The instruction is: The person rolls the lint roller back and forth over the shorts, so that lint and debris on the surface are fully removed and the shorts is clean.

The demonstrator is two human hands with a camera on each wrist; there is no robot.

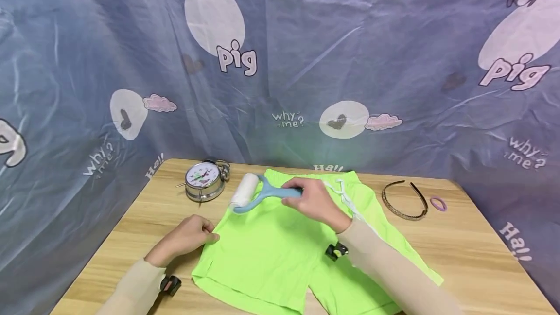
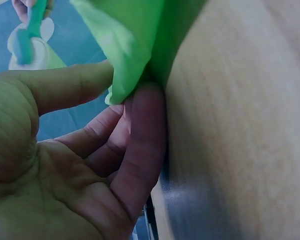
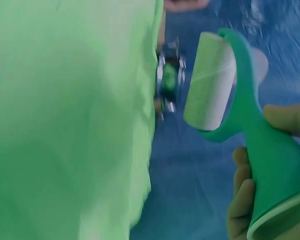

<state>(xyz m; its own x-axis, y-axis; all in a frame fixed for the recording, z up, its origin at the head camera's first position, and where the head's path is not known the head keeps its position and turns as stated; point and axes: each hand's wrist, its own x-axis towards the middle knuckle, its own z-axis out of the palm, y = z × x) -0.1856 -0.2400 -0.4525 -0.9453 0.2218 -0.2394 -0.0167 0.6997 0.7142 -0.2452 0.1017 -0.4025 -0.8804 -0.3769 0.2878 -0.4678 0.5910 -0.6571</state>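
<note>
Bright green shorts (image 1: 267,247) lie spread on the wooden table, with a white drawstring (image 1: 345,198) at the waistband. My left hand (image 1: 188,237) pinches the left side edge of the shorts between thumb and fingers, and the left wrist view shows the fabric (image 2: 125,50) lifted in a fold there. My right hand (image 1: 312,201) grips the blue handle of a lint roller (image 1: 245,191). The white roll is near the upper left edge of the shorts; in the right wrist view the lint roller (image 3: 210,82) appears raised off the fabric.
A twin-bell alarm clock (image 1: 203,181) stands at the back left of the table (image 1: 144,213). To the right of the shorts lie a dark headband (image 1: 404,215) and a purple hair tie (image 1: 438,203). A printed blue-grey cloth (image 1: 297,72) hangs behind and at the sides.
</note>
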